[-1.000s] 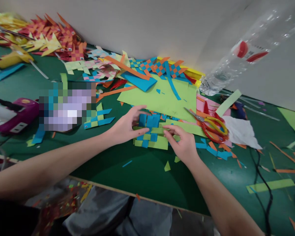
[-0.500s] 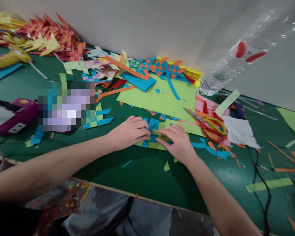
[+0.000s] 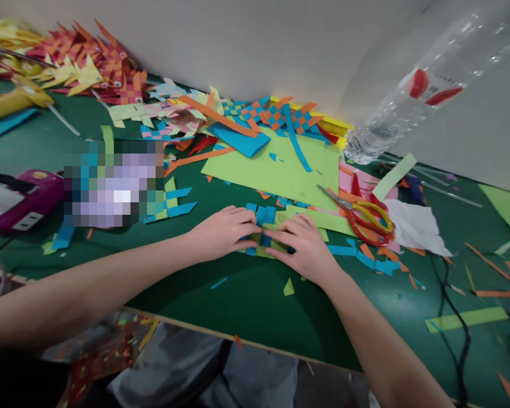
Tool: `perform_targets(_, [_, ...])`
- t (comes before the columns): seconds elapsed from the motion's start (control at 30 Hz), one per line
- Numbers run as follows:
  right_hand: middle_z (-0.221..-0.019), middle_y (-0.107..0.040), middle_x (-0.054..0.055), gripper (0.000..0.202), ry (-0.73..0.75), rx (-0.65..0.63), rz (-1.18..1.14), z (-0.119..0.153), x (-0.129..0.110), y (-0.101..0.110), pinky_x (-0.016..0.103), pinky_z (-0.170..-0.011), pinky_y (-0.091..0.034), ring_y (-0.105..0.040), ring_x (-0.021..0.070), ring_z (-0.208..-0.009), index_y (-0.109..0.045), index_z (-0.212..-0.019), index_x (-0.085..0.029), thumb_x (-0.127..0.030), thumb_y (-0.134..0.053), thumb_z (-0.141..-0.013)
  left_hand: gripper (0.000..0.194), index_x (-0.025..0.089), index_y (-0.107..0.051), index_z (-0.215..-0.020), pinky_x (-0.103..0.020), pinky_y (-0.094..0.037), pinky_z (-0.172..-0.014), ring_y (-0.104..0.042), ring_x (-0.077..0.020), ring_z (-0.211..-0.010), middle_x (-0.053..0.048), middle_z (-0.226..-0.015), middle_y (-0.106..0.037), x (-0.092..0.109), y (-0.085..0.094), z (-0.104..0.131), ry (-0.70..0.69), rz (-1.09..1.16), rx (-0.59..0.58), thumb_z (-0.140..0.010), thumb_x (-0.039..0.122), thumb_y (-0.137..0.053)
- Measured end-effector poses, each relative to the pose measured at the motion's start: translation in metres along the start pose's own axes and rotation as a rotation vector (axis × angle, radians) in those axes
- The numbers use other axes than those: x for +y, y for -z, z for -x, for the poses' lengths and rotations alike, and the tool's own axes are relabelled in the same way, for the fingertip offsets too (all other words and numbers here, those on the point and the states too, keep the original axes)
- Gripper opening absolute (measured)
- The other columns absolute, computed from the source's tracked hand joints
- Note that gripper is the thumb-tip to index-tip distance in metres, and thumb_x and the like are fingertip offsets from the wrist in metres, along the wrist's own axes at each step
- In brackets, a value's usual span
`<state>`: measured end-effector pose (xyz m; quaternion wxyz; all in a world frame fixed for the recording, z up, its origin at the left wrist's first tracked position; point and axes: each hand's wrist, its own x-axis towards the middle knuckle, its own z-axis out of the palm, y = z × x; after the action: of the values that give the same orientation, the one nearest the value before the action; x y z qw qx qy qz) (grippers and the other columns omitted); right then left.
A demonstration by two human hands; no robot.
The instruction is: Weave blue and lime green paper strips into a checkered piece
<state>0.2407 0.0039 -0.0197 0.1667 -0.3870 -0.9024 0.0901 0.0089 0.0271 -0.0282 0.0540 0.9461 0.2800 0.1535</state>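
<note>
Blue and green paper strips, woven over one another, lie on the table between my two hands. My left hand grips the weave's left part, its fingers bent and close together. From the other side, my right hand holds the strips with its thumb and fingertips near the middle. The fingers hide much of the weave. Left of my left hand rests a blue and green woven paper fish. Scissors with red and yellow handles lie right of my right hand.
Behind the hands lies a light green paper sheet. Woven paper pieces are heaped along the wall. A clear plastic bottle leans at the back right. A yellow glue gun and a purple power strip are at left; a black cable runs at right.
My right hand has shifted slightly left, its fingertips closer to my left hand. My left hand stays on the woven strips with its fingers slightly moved.
</note>
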Motion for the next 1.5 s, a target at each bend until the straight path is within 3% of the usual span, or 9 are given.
perform_targets(0.63, [-0.087, -0.064, 0.005, 0.038, 0.041, 0.016, -0.013, -0.0005, 0.0026, 0.0018, 0.044, -0.094, -0.036, -0.057, 0.0202, -0.087, -0.063, -0.112, -0.021, -0.047, -0.054, -0.088, 0.025, 0.015, -0.064, -0.098, -0.032, -0.048, -0.082, -0.06, -0.017, -0.088, -0.006, -0.093, -0.064, -0.001, 0.0013, -0.0018, -0.077, -0.032, 0.009, -0.093, 0.033, -0.048])
perform_targets(1.13, [-0.088, -0.064, 0.006, 0.04, 0.079, 0.009, -0.002, -0.0004, 0.0022, 0.0025, 0.045, -0.097, -0.035, -0.058, 0.0205, -0.087, -0.063, -0.113, -0.021, -0.05, -0.052, -0.088, 0.011, 0.017, -0.064, -0.09, -0.027, -0.047, -0.084, -0.057, -0.0152, -0.096, -0.005, -0.1, -0.058, 0.0011, 0.0048, -0.0031, 0.126, 0.315, -0.028, -0.087, 0.026, -0.057])
perform_targets(1.5, [-0.113, -0.063, 0.008, 0.039, 0.085, 0.004, -0.028, 0.0007, 0.0033, 0.0028, 0.051, -0.108, -0.028, -0.056, 0.0236, -0.107, -0.062, -0.112, -0.022, -0.049, -0.057, -0.084, 0.021, 0.016, -0.067, -0.093, -0.035, -0.048, -0.09, -0.058, -0.0172, -0.094, -0.008, -0.101, -0.061, 0.0056, 0.0087, -0.0036, -0.054, 0.023, -0.031, -0.092, 0.028, -0.05])
